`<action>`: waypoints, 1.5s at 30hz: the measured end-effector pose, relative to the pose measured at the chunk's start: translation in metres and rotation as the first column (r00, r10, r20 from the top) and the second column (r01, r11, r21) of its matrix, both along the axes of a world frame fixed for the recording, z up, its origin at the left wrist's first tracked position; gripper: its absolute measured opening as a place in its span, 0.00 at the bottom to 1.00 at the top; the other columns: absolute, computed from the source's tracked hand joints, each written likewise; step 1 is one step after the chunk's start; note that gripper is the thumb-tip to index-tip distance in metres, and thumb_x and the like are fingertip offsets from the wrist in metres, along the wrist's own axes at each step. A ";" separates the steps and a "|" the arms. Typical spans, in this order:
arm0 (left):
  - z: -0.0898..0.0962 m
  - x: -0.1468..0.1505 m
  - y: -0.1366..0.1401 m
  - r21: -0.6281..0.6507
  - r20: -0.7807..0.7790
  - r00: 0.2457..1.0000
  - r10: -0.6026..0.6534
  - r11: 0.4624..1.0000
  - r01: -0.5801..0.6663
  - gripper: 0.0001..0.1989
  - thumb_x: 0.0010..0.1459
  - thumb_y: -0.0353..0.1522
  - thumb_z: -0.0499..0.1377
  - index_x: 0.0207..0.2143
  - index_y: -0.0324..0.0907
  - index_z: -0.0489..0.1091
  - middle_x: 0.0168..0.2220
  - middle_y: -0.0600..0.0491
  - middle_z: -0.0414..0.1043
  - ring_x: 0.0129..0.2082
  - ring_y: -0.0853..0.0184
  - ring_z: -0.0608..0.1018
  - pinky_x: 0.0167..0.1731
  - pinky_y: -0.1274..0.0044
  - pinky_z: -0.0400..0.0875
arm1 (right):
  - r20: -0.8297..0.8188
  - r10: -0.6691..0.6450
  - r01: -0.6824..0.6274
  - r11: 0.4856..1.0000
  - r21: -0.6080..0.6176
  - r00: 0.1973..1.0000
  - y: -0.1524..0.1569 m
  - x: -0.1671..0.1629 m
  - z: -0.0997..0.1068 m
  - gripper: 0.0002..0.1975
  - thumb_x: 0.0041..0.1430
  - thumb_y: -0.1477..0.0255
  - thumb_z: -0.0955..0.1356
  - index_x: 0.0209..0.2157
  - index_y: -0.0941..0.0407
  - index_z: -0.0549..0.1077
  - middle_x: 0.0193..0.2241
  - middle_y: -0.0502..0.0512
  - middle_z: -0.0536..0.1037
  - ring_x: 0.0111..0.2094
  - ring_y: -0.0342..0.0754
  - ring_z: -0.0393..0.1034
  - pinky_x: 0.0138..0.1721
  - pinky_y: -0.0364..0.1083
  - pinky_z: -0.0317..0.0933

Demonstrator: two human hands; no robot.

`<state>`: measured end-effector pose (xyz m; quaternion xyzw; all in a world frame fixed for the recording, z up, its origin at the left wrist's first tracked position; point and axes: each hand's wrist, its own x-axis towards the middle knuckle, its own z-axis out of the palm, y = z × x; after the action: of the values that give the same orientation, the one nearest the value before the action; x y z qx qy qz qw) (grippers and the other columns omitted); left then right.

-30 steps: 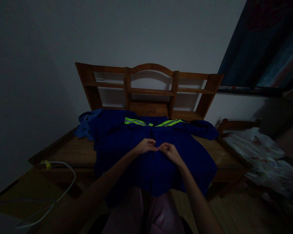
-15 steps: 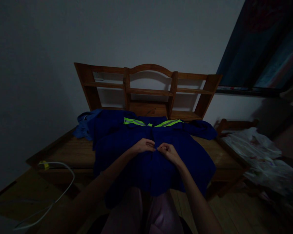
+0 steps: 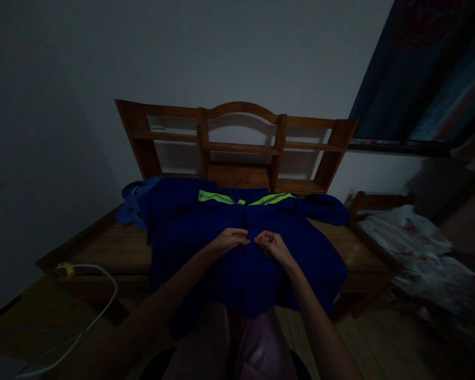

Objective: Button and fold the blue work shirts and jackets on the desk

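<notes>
A dark blue work jacket (image 3: 301, 248) with yellow-green and grey reflective strips across its chest lies spread over the wooden desk, its lower part hanging over the front edge. At the middle of its front opening, my left hand (image 3: 230, 240) pinches one edge of the cloth between thumb and fingers. Close by on the right, my right hand (image 3: 272, 246) is closed on the other edge, fingertips pinched together. A small gap separates the two sets of fingertips. Whether a button sits between them is too dark to tell.
The wooden desk (image 3: 122, 245) has a shelf rack (image 3: 241, 149) at its back, against the wall. Lighter blue cloth (image 3: 132, 203) is bunched at the left. A white cable (image 3: 111, 295) hangs off the left front. Plastic bags (image 3: 411, 232) lie on a chair at the right.
Both hands stay at the jacket's front opening, with only a slight shift of the left fingers. The whole view has drifted a little.
</notes>
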<state>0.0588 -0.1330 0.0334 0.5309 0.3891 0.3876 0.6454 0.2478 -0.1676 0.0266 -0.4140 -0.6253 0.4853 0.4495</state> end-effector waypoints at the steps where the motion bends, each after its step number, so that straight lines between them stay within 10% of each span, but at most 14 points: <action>1: -0.003 0.001 0.000 -0.005 0.006 1.000 0.023 1.000 -0.023 0.22 0.32 0.26 0.70 0.35 0.34 0.73 0.30 0.49 0.75 0.31 0.68 0.75 0.38 0.76 0.68 | 0.002 -0.007 0.007 1.000 0.003 1.000 0.000 0.000 0.000 0.14 0.50 0.61 0.67 0.27 0.58 0.67 0.13 0.41 0.57 0.11 0.35 0.47 0.12 0.38 0.41; 8: -0.006 0.004 -0.007 0.242 -0.109 0.994 0.030 0.970 -0.003 0.17 0.41 0.30 0.66 0.37 0.34 0.73 0.35 0.48 0.74 0.33 0.68 0.75 0.39 0.75 0.69 | -0.005 -0.051 0.051 0.999 0.003 0.999 0.001 -0.001 -0.001 0.14 0.50 0.60 0.67 0.27 0.58 0.67 0.13 0.41 0.57 0.11 0.36 0.48 0.12 0.38 0.42; 13: 0.000 0.011 -0.021 0.564 -0.236 0.956 0.171 0.826 -0.008 0.13 0.47 0.30 0.61 0.38 0.37 0.74 0.38 0.48 0.70 0.33 0.69 0.74 0.35 0.78 0.71 | 0.020 -0.070 0.070 0.997 0.016 0.997 0.002 0.000 -0.002 0.15 0.50 0.59 0.66 0.28 0.58 0.67 0.13 0.41 0.57 0.11 0.36 0.48 0.12 0.38 0.42; 25: 0.010 0.031 -0.041 0.788 -0.312 0.842 0.440 0.614 -0.029 0.12 0.55 0.25 0.54 0.38 0.43 0.74 0.38 0.50 0.70 0.37 0.68 0.72 0.36 0.79 0.68 | 0.017 -0.048 0.049 0.999 -0.003 0.999 0.000 0.002 0.000 0.16 0.47 0.59 0.68 0.26 0.58 0.66 0.12 0.41 0.57 0.11 0.35 0.47 0.13 0.38 0.40; 45: -0.012 0.017 -0.022 0.746 -0.446 0.781 0.437 0.664 0.055 0.09 0.49 0.29 0.59 0.36 0.39 0.71 0.27 0.54 0.69 0.26 0.70 0.71 0.27 0.80 0.64 | -0.038 0.033 -0.034 0.999 -0.026 0.999 0.002 0.003 -0.003 0.16 0.50 0.70 0.62 0.38 0.62 0.74 0.10 0.42 0.58 0.10 0.36 0.48 0.12 0.38 0.44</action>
<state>0.0759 -0.1546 0.0212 0.7871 0.4409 0.3924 0.1793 0.2503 -0.1655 0.0236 -0.4002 -0.6172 0.5088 0.4472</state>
